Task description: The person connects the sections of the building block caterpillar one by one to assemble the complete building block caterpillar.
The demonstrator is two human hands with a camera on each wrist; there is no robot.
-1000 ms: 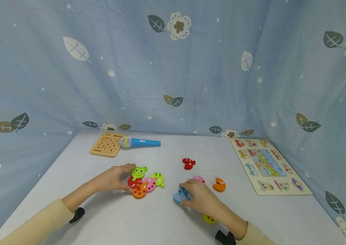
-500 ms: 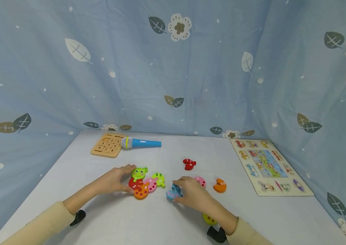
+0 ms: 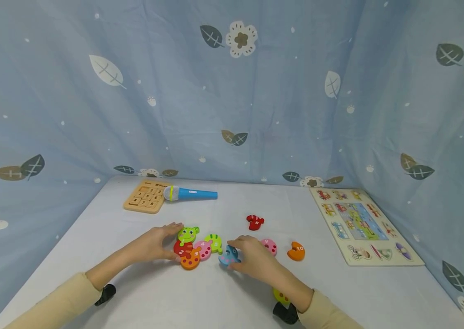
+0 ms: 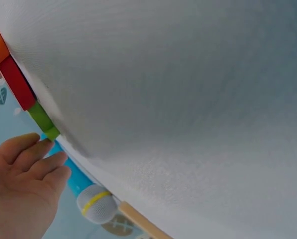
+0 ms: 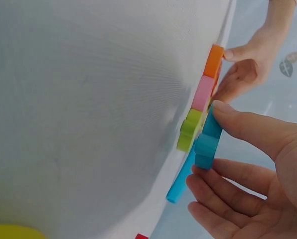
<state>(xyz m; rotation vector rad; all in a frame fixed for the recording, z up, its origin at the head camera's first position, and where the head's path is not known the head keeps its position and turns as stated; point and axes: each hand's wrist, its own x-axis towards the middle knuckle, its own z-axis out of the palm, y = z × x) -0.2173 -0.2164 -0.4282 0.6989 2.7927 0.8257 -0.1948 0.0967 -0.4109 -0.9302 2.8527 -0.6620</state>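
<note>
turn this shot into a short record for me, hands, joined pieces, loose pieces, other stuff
left hand: against the joined pieces, thumb at the near side, fingertips by the green face
right hand: pinches the blue piece
joined pieces: green face, red 2, orange 3, pink 4, striped green
loose pieces: red striped, pink, orange 10, yellow (partly hidden)
back left: number board, blue microphone
right side: picture board
</note>
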